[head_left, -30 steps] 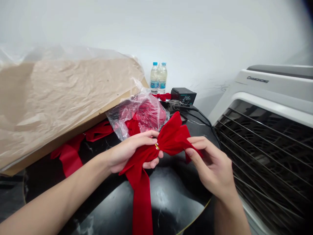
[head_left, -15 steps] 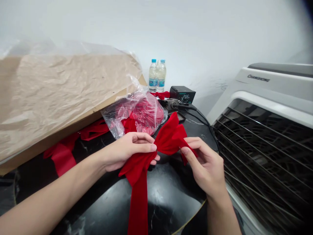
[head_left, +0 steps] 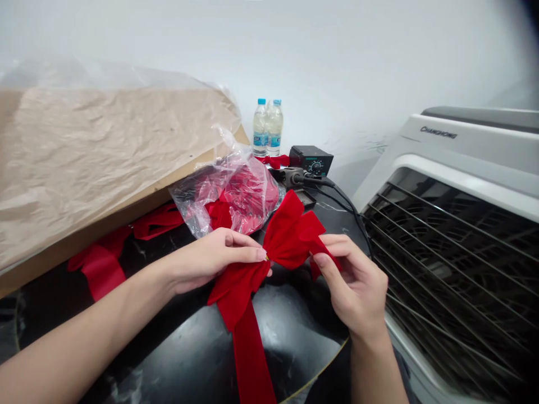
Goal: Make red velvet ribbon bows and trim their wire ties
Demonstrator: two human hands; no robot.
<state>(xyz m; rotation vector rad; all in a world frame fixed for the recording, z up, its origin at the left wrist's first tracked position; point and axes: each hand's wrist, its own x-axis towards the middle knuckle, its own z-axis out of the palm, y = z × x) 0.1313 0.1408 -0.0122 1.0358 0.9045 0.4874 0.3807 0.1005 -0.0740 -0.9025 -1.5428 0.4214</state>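
Bow (head_left: 288, 235), red, held above black bench (head_left: 177, 353); long axis slanting lower left to upper right. Left hand (head_left: 210, 257): grip closed on gathered middle, nearer gold tie (head_left: 266, 258). Right hand (head_left: 360, 286): grip pinching fabric at right end.

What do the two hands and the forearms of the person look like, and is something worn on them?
The left hand and right hand are bare, without gloves, rings or watches in view. The visible forearms are also bare, with no sleeves. Visible thumbnails look short and unpainted.
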